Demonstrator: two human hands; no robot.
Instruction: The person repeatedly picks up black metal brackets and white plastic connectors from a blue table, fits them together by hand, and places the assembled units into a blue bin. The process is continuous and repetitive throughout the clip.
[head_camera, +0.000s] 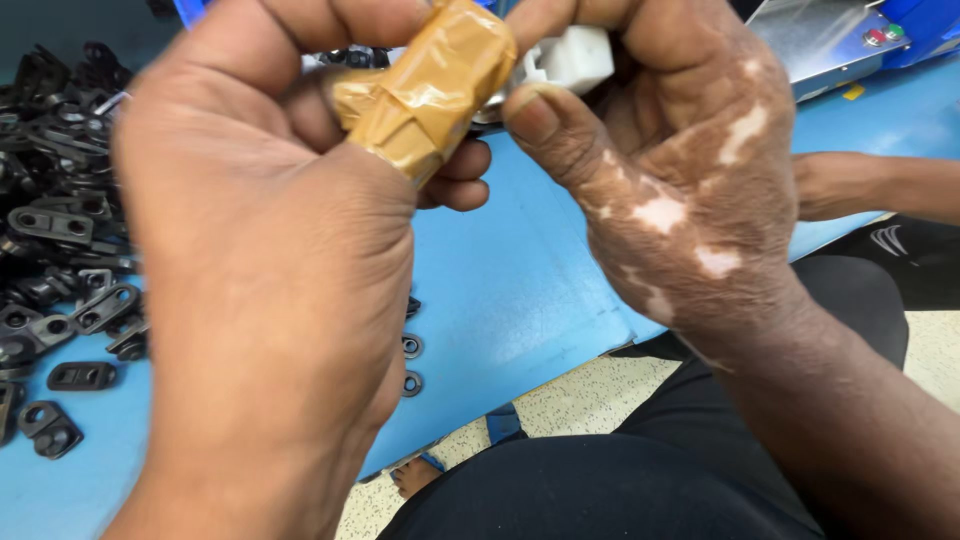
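Left hand (270, 270): raised, back to camera, thumb wrapped in tan tape, fingers curled. Right hand (680, 170): beside the left hand, fingers curled (thumb tip nearly touching the taped thumb), forearm bare.

Heap of small brackets (60, 250) on table (520, 290) at left, machine (830, 40) behind at right

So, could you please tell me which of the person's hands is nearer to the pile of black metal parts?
Left. The left hand hangs just beside the black parts; the right hand is off to their right.
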